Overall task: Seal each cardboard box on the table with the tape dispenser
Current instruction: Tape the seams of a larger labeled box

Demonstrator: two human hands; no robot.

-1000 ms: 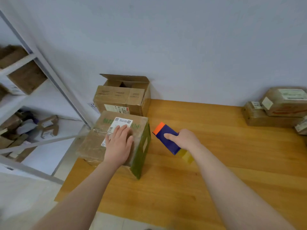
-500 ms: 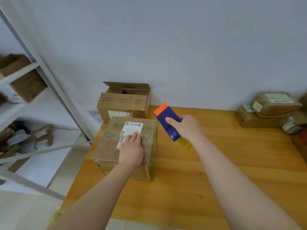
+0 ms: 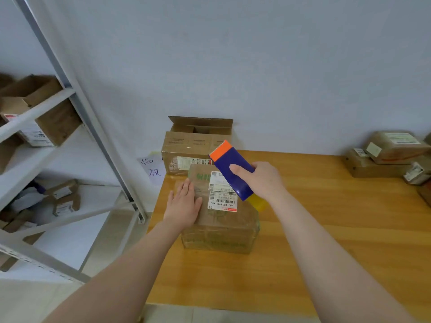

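We see the left hand (image 3: 184, 206) lying flat, with straight fingers, on the left part of the top of a closed cardboard box (image 3: 221, 231). This box stands on the wooden tabletop (image 3: 326, 229), near its left edge. On the top of the box there is a white shipping label (image 3: 222, 194) with barcodes, just beside the fingers.

The right hand (image 3: 263, 180) grasps the tape dispenser (image 3: 229, 169), with the thumb across its blue body. The dispenser is held in the air over the right part of the box top. It is tilted: the orange end with the toothed edge points up and away from us, and the yellow roll is at the lower end, under the hand.

Behind the closed box, an open box (image 3: 191, 145) stands at the wall, its flaps up. Some wrapped parcels (image 3: 384, 155) are piled at the far right of the tabletop. On the left we see a metal shelf (image 3: 46, 106) with more cartons, and a paper note (image 3: 152, 169) with handwriting beside the open box.
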